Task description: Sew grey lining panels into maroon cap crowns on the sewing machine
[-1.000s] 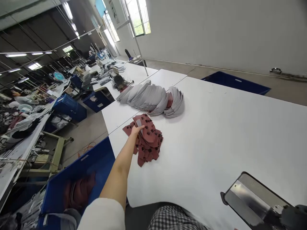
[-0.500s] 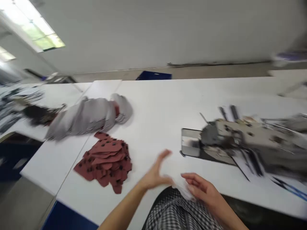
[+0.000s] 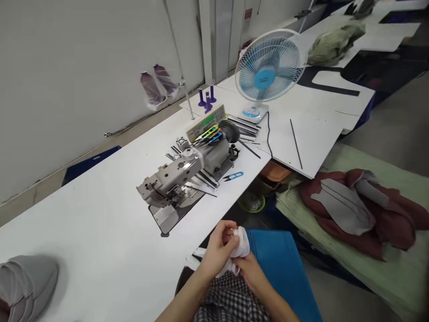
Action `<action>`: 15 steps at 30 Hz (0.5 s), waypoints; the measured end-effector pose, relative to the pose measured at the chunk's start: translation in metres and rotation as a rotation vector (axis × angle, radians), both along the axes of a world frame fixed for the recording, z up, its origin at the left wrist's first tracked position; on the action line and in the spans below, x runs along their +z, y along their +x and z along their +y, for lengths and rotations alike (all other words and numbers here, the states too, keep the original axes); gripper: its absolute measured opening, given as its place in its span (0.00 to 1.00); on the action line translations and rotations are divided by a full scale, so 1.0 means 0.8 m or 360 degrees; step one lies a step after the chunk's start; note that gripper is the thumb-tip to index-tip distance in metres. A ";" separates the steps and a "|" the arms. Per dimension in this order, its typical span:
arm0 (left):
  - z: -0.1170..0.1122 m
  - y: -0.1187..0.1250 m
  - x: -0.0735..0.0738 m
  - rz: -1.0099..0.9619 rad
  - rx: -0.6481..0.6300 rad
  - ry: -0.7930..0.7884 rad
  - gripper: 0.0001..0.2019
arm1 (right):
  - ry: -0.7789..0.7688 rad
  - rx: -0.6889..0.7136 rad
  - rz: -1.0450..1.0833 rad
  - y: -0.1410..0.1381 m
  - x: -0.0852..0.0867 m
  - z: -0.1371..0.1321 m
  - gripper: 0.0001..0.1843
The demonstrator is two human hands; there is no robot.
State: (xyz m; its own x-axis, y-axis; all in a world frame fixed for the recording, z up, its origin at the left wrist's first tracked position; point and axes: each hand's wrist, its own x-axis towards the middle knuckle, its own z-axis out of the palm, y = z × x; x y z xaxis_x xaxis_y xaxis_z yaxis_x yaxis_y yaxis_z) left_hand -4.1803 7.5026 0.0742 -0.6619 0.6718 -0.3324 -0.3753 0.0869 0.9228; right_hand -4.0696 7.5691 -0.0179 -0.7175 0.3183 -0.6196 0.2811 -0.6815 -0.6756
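Observation:
Above my lap, my left hand [image 3: 219, 246] has its fingers curled closed on a soft, bunched white cloth [image 3: 242, 243]. From below, my right hand [image 3: 250, 268] grips the same cloth, its fingertips partly hidden by the folds. A loose white end hangs down toward the checked fabric [image 3: 231, 297] on my lap. What exactly the white piece is, I cannot make out. Past my hands, the sewing machine [image 3: 187, 167] stands on the white table [image 3: 110, 214], with blue-handled thread snips [image 3: 233, 176] lying beside it.
Behind the machine stand a blue-bladed fan [image 3: 268, 67] and purple spool holders [image 3: 208, 100]. Grey fabric [image 3: 30, 281] is stacked at the lower left. To the right, dark red and grey pieces [image 3: 365, 210] lie on a green-covered surface [image 3: 338, 158]. A blue panel [image 3: 278, 264] is beside my lap.
The view has swung right, bringing the fan and green-covered surface in and taking the red pieces out. My hands, apart before, are together, with both closed on the white cloth.

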 end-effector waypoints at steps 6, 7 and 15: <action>-0.016 0.000 -0.066 0.0231 0.0137 -0.0809 0.24 | -0.0011 -0.0557 -0.0443 0.037 -0.125 0.203 0.09; -0.022 0.002 -0.074 0.0263 0.0152 -0.0897 0.24 | 0.0014 -0.0628 -0.0471 0.028 -0.145 0.235 0.09; -0.077 0.039 -0.120 0.0245 0.0236 -0.1219 0.23 | 0.0336 -0.0687 -0.0665 -0.092 -0.259 0.369 0.16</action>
State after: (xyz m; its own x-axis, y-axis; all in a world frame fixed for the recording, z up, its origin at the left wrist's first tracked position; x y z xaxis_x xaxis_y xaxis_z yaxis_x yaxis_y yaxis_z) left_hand -4.1490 7.4408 -0.0216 -0.8028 0.1945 -0.5637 -0.3056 0.6775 0.6690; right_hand -4.1430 7.8642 -0.2251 -0.2086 0.6709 -0.7116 0.2796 -0.6564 -0.7007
